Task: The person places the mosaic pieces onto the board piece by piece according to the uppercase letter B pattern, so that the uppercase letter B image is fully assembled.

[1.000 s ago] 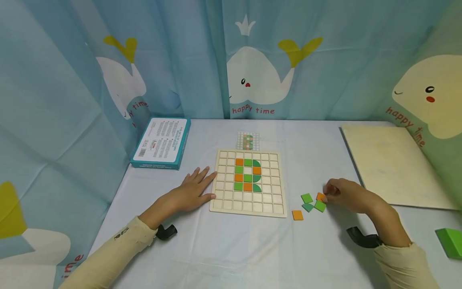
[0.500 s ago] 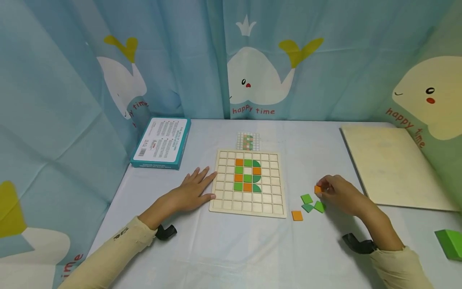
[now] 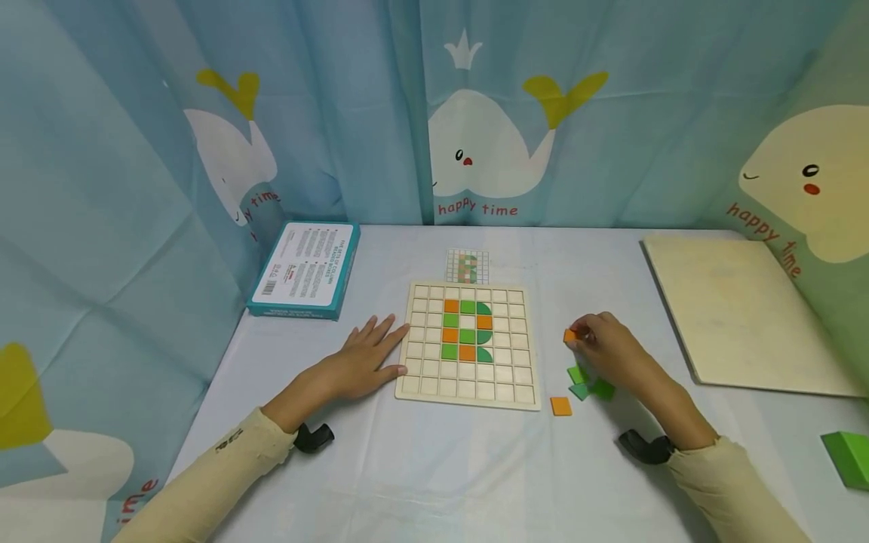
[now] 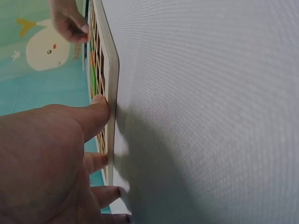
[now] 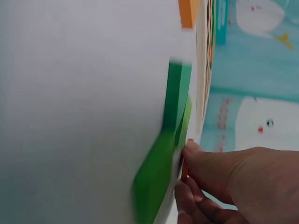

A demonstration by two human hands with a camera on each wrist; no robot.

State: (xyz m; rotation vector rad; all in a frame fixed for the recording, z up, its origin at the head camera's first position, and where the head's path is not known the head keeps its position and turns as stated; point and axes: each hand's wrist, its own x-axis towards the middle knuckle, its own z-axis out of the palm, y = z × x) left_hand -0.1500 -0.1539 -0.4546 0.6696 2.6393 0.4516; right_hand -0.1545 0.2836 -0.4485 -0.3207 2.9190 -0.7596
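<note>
Board (image 3: 466, 372): laid flat on the table (image 3: 462, 471); set pieces (image 3: 468, 307) are fitted in its cells, one bare cell enclosed among them.
Left hand (image 3: 365, 363): fingers straight and spread, thumb and a fingertip against the board's left rim; nothing gripped.
Brace: light, even pressure at that rim is judged sufficient; a hard push could slide the board.
Right hand (image 3: 611, 351): placed right of the board, an orange tile (image 3: 570, 336) pinched between thumb and fingertips.
Orange tile: apart from the board's right rim, apparently lifted; one edge is left projecting toward the board.
Grip: pinch by the edges judged best; a thin tile held by one corner would probably twist.
Loose pieces: green tile (image 3: 578, 375), teal piece (image 3: 580, 391), second green tile (image 3: 603, 389) and second orange tile (image 3: 560, 406), all right of the board; wrist best kept high so none is brushed.
Card (image 3: 468, 266): just beyond the board's far rim; small print, cells best counted carefully.
Cell fit: any tile lowered should be squared to the cell walls first, then pressed flat without neighbours being nudged.
</note>
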